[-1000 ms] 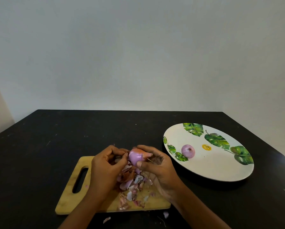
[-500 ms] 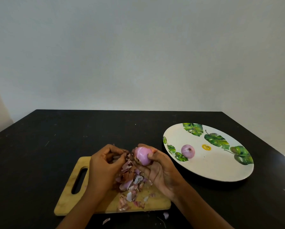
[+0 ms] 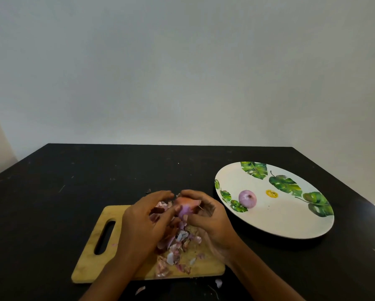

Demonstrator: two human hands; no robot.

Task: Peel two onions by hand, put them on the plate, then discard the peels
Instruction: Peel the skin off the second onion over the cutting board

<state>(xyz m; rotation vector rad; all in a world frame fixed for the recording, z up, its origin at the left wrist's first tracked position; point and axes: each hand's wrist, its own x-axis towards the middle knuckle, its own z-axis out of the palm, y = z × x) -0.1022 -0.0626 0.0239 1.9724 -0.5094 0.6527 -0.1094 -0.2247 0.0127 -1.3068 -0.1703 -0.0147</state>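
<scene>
Onion (image 3: 187,207) in right hand (image 3: 209,223), near peels (image 3: 179,243)

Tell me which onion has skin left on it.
The onion held between the left hand and right hand over the cutting board: brownish skin clings to it. The onion on the plate is bare purple.

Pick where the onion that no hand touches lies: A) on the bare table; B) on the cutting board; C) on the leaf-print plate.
C: the peeled onion lies on the plate near its left rim, while the left hand and right hand hold the second onion above the cutting board.
</scene>
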